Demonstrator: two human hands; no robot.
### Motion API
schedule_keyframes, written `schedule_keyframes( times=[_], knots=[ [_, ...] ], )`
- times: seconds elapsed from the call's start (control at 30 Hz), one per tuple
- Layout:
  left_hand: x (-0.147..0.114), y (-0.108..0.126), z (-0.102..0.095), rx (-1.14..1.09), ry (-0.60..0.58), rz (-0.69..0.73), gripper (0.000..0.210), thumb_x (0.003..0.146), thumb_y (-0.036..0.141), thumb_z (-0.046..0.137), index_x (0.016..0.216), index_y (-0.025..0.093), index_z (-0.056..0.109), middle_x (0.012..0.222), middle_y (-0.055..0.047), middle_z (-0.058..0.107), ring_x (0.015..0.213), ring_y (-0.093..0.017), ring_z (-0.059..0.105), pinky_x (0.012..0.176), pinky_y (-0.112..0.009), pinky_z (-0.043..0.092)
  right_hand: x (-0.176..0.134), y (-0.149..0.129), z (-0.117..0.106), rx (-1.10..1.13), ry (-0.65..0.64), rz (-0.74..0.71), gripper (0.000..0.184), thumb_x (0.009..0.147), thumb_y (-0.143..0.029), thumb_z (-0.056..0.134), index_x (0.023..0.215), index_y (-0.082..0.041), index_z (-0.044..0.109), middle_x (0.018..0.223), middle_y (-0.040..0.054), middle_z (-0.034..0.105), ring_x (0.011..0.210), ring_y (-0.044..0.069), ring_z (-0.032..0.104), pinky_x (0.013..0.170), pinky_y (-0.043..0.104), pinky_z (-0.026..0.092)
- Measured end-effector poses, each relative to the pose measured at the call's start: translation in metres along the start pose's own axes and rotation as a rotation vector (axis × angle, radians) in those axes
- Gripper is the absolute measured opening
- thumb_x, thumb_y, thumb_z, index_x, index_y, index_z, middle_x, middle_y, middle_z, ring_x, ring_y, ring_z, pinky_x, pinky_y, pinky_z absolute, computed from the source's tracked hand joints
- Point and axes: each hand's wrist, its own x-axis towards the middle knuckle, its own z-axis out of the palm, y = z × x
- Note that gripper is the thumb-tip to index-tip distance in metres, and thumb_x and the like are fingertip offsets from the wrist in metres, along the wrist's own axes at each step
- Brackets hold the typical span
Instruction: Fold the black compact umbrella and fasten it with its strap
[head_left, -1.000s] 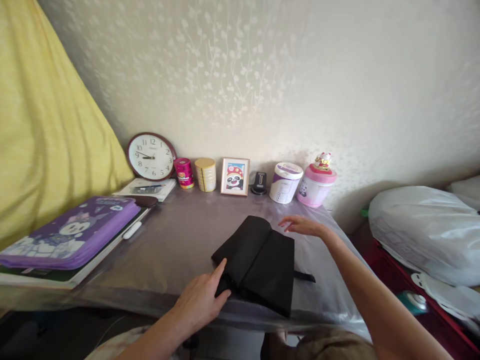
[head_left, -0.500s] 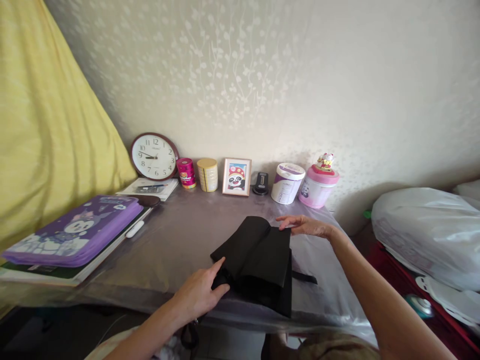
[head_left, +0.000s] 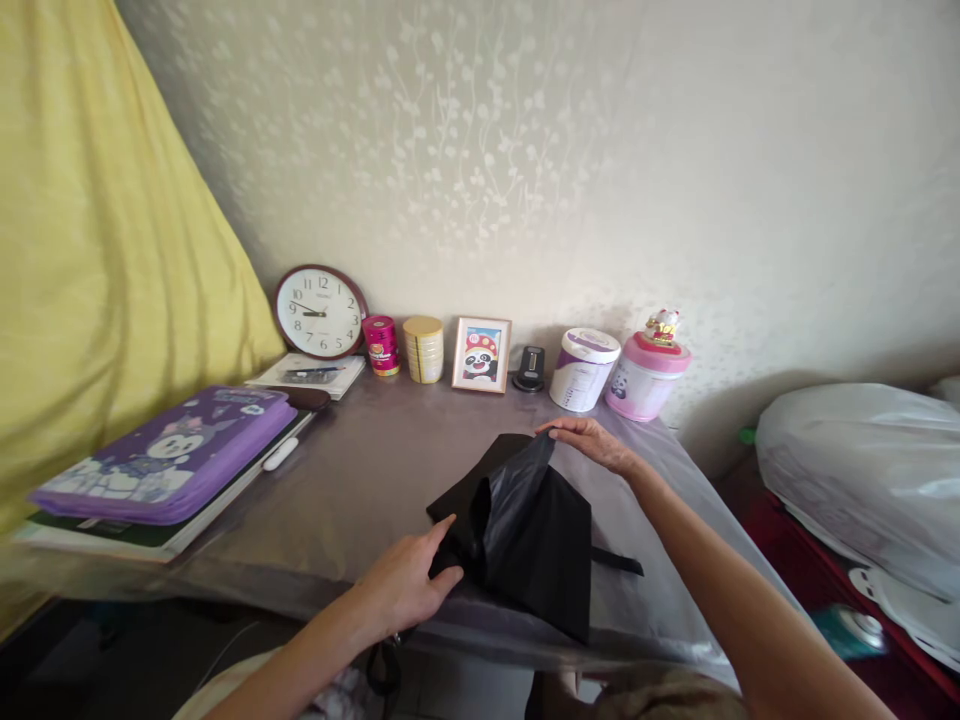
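Grip of L hand (head_left: 409,585), thumb & forefinger a bit apart, touches near-L edge of black book-shaped folder (head_left: 551,570) w/ glossy leaves; can't tell if it's pinching. Folder lies open on grey plastic-covered surface (head_left: 375,470), btwn both hands, near surface's front edge; flat black strap (head_left: 619,562) sticks out on R side. R hand (head_left: 589,440) is at folder's far end, grip narrow, pinching top of one raised dark leaf (head_left: 517,500); most of folder lies nearer than that grip. Farther L: purple cartoon-print case (head_left: 169,455) on green-covered book (head_left: 112,537). By wall: white round tub w/ purple band (head_left: 585,370), pale-framed panda pic (head_left: 481,355).
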Motion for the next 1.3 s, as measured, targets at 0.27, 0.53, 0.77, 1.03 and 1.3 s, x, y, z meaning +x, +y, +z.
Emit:
schedule_keyframes(
  times=[0.27, 0.53, 0.77, 1.03, 1.3],
  knots=[
    [0.001, -0.005, 0.007, 0.045, 0.018, -0.011, 0.062, 0.08, 0.037, 0.046, 0.137, 0.018, 0.032, 0.121, -0.011, 0.059, 0.109, -0.024, 0.056, 0.09, -0.035, 0.043, 0.023, 0.008, 0.025, -0.009, 0.189, -0.044, 0.034, 0.079, -0.047, 0.052, 0.089, -0.018, 0.063, 0.083, 0.0018, 0.063, 0.08, 0.017, 0.056, 0.079, 0.031, 0.044],
    [-0.001, -0.003, 0.009, 0.133, 0.007, -0.031, 0.07, 0.072, 0.035, 0.054, 0.137, 0.02, 0.03, 0.107, -0.012, 0.064, 0.098, -0.027, 0.061, 0.08, -0.035, 0.046, 0.04, 0.017, 0.046, -0.023, 0.239, -0.015, 0.028, 0.079, -0.044, 0.049, 0.082, -0.018, 0.059, 0.073, -0.0015, 0.058, 0.07, 0.013, 0.052, 0.07, 0.026, 0.043],
    [-0.001, -0.001, 0.011, 0.235, 0.018, -0.03, 0.062, 0.075, 0.035, 0.051, 0.132, 0.016, 0.035, 0.103, -0.013, 0.065, 0.096, -0.029, 0.062, 0.077, -0.035, 0.046, 0.054, 0.03, 0.061, -0.286, 0.223, 0.051, 0.026, 0.082, -0.038, 0.043, 0.082, -0.019, 0.062, 0.079, 0.0003, 0.062, 0.075, 0.016, 0.056, 0.071, 0.027, 0.045],
    [-0.009, 0.008, 0.02, 0.317, 0.082, -0.125, 0.069, 0.083, 0.033, 0.046, 0.139, 0.009, 0.014, 0.085, -0.012, 0.068, 0.083, -0.026, 0.065, 0.068, -0.031, 0.045, 0.059, 0.037, 0.062, -0.457, 0.203, 0.102, 0.019, 0.079, -0.029, 0.051, 0.083, -0.02, 0.067, 0.09, 0.0038, 0.065, 0.087, 0.019, 0.057, 0.082, 0.03, 0.042],
    [-0.014, 0.01, 0.021, 0.313, 0.128, 0.05, 0.07, 0.085, 0.026, 0.042, 0.142, 0.025, 0.002, 0.105, -0.009, 0.062, 0.086, -0.021, 0.063, 0.073, -0.029, 0.046, 0.06, 0.037, 0.062, -0.556, 0.193, 0.147, 0.018, 0.08, -0.029, 0.054, 0.087, -0.023, 0.069, 0.093, 0.0024, 0.065, 0.086, 0.018, 0.058, 0.079, 0.028, 0.043]
  ],
)
